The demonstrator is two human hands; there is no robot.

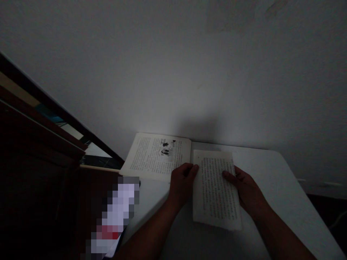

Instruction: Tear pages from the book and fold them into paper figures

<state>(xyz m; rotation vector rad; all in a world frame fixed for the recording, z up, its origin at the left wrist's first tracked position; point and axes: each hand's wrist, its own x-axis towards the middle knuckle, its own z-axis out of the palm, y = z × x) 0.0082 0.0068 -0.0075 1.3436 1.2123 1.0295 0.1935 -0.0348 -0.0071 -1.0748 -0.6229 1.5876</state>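
Note:
A printed sheet of paper (215, 195), covered in lines of dark text and with an uneven lower edge, is held up over the white table. My left hand (183, 182) pinches its left edge between thumb and fingers. On the opposite side, my right hand (245, 186) grips the right edge, thumb on the front and fingers behind. Further left lies a page stack or booklet (146, 155) with text and a black drawing, flat on the table and close to my left hand.
The white table (273, 187) stands against a pale wall (162, 72). At the lower left is a pixelated, bright, elongated object (116, 209). Dark wooden furniture (35, 173) fills the left side, with a slanting dark bar (67, 119) above it.

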